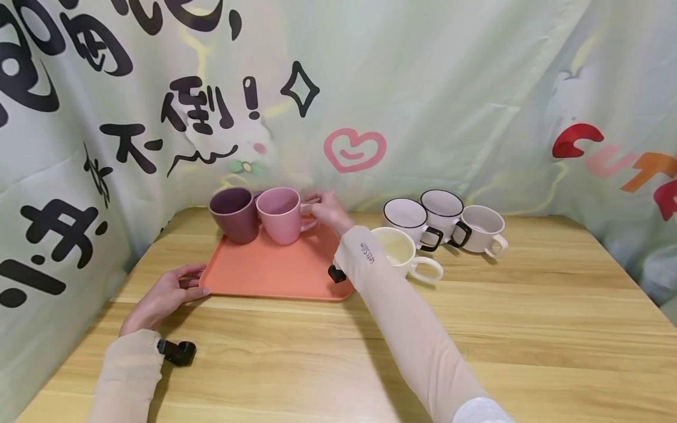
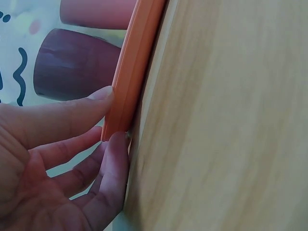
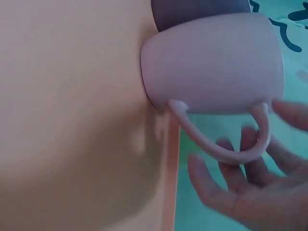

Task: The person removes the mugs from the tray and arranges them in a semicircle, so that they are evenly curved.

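Observation:
My left hand [image 1: 168, 296] pinches the near left corner of an orange tray [image 1: 275, 273], thumb at the edge and fingertips beneath it, as the left wrist view shows. On the tray's far side a pink mug [image 1: 280, 214] stands upright, its handle [image 3: 224, 156] facing right. My right hand [image 1: 328, 208] is at that handle, fingers spread loosely behind it and the thumb apart from them near the rim. Close against the pink mug on its left is a dark purple mug [image 1: 235, 214], also on the tray.
Right of the tray stand a cream mug [image 1: 394, 247], two white mugs with black rims, the nearer white mug [image 1: 404, 214] and the farther one [image 1: 441, 205], and a pale grey mug [image 1: 482, 226]. A printed curtain [image 1: 444, 106] hangs behind the wooden table [image 1: 508, 341].

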Motion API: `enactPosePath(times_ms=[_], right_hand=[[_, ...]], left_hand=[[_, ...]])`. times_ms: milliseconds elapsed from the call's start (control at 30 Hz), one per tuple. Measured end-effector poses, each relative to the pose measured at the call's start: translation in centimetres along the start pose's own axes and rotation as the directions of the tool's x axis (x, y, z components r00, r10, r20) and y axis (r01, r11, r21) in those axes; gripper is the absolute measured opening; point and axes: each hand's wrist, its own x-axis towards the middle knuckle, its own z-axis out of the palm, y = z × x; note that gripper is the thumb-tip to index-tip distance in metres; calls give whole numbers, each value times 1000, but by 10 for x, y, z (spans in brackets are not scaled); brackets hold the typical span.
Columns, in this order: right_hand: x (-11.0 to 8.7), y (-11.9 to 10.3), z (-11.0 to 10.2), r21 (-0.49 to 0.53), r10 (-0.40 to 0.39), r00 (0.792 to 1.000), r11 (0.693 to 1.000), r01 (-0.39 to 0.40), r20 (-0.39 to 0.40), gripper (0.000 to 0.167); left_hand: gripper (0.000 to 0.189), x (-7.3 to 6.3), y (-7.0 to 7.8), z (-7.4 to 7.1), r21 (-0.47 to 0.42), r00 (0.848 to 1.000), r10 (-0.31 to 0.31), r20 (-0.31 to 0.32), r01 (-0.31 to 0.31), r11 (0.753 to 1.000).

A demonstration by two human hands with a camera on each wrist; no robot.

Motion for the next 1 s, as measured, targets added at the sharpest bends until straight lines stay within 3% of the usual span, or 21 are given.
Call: enactPosePath(times_ms=[133, 367, 733, 1000], right_hand=[[-3, 2, 3, 29, 23, 999, 999, -24, 41, 40], [-8, 8, 9, 106, 13, 1000, 994, -15, 20, 27], [-12, 19, 19, 110, -77, 996, 991, 81, -39, 10], [-22, -2, 12, 113, -123, 990, 985, 131, -72, 9]], left_hand=[[65, 1, 0, -1, 13, 1000, -4, -2, 4, 1000], [65, 1, 0, -1, 8, 1000, -10, 0, 10, 1000], [66, 0, 0, 2, -3, 1000, -2, 1, 2, 1000], [65, 0, -1, 1, -20, 1000, -5, -4, 5, 1000]])
